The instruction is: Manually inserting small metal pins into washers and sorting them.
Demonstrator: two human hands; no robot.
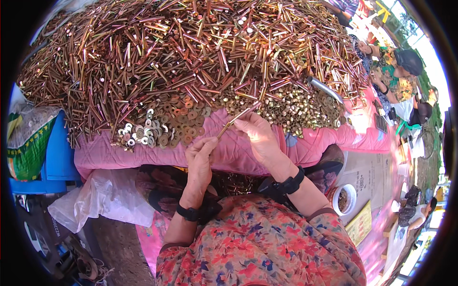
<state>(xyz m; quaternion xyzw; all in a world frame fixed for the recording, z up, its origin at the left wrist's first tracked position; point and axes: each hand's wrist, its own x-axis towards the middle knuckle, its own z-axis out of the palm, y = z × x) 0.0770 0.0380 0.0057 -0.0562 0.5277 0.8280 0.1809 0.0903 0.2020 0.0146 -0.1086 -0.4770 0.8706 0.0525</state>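
Above the pink quilted cloth [107,155], my two hands meet over a thin brassy metal rod [223,131] and a coppery metal tube [248,111]. My left hand [200,159] pinches the lower end of the rod. The fingers of my right hand [260,136] are closed around the tube, which slants up to the right. Rod and tube line up end to end; whether one is inside the other I cannot tell. Beyond my hands lie flat washers [179,119] on the left and small brassy nuts [291,107] on the right.
A large heap of metal tubes [167,57] covers the far side. A grey cylindrical tool [325,89] lies by the nuts. Clear plastic sheeting [102,200] hangs at left, beside a blue container [59,152]. A white bucket [344,199] stands at right; other people [398,71] sit beyond.
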